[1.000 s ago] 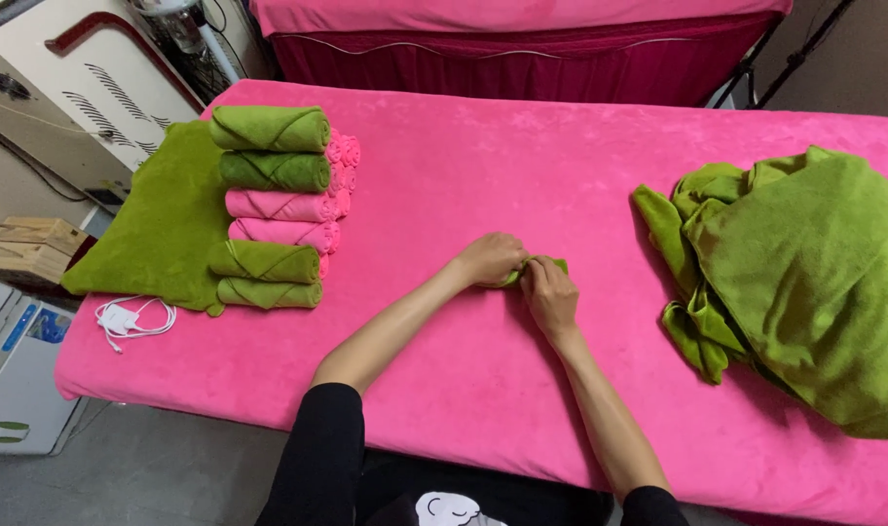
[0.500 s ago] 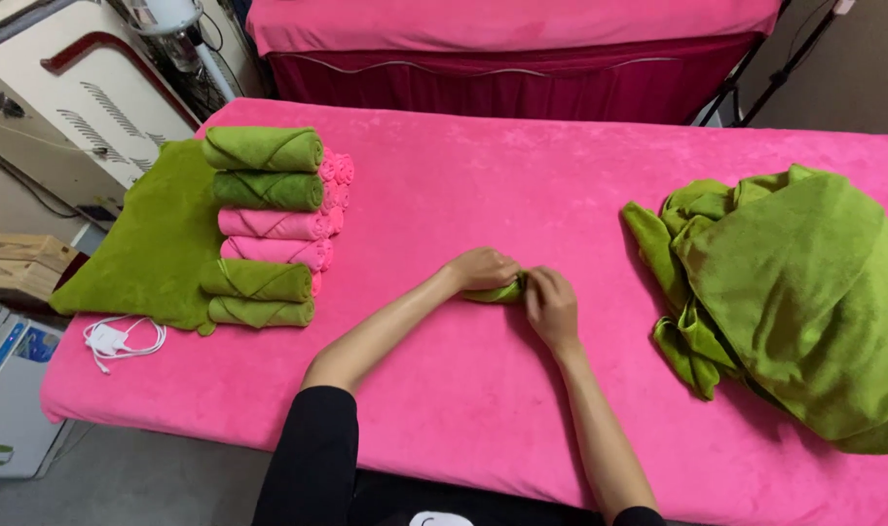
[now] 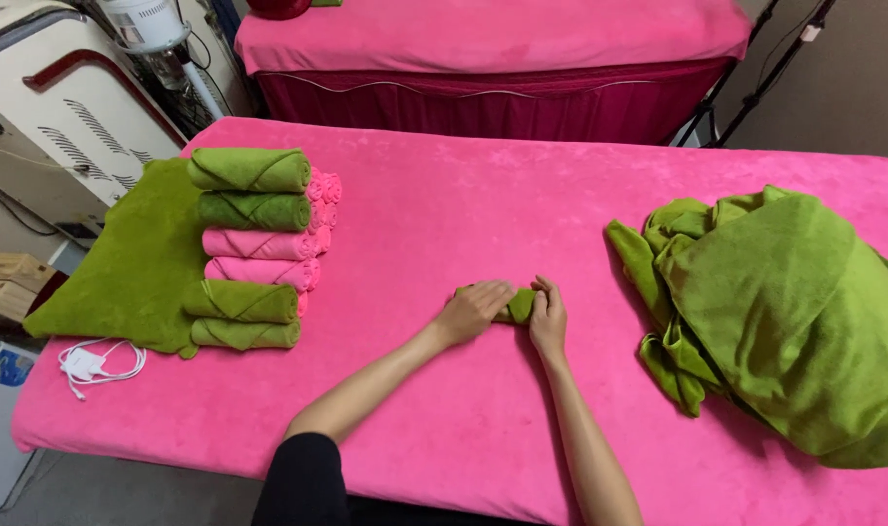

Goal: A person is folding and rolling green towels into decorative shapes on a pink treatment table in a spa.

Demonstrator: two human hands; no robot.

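Head view: left hand (image 3: pixel 475 308) and right hand (image 3: pixel 548 318) both press closed on the small green rolled towel (image 3: pixel 517 306) between them.

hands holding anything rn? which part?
Both: left hand covers the left end of a small rolled green towel, right hand its right end, pressed on the table.

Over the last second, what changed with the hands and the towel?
Little changed. Both hands stay on the small green rolled towel; the left hand now lies flatter over its left end, and the right hand still presses its right end. Neither hand has let go. The stack of rolled towels, the green pile and the white cable lie as before; only the camera shifted.
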